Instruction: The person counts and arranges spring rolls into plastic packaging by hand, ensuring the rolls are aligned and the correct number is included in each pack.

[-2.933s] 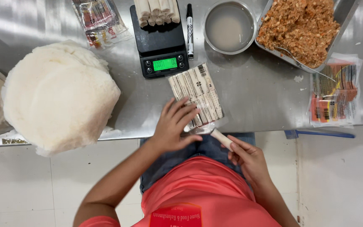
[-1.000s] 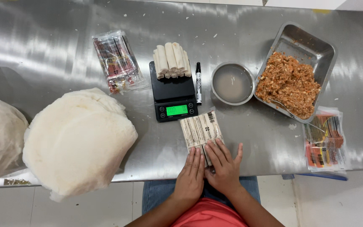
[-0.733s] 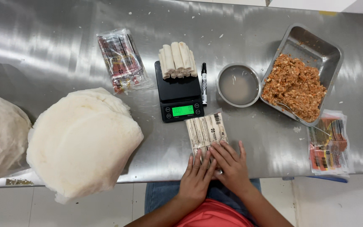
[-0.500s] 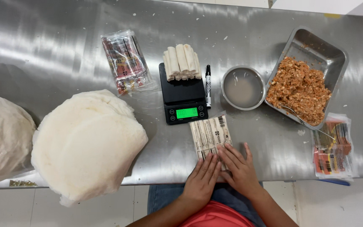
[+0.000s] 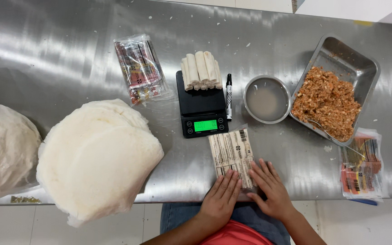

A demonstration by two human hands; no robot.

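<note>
I see both hands lying flat, grasping nothing: left hand and right hand press the near end of the sealed packet, apparently rolls, its long axis pointing away toward the scale.

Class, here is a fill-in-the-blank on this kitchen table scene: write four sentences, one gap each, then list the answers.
1. Both the left hand and the right hand press flat on the clear ____ at the table's near edge.
2. The pale rolls lie stacked on the black ____.
3. The metal tray holds an orange-brown ____.
4. The black marker lies between the scale and the round ____.

Missing words: packet; scale; filling; bowl
</note>
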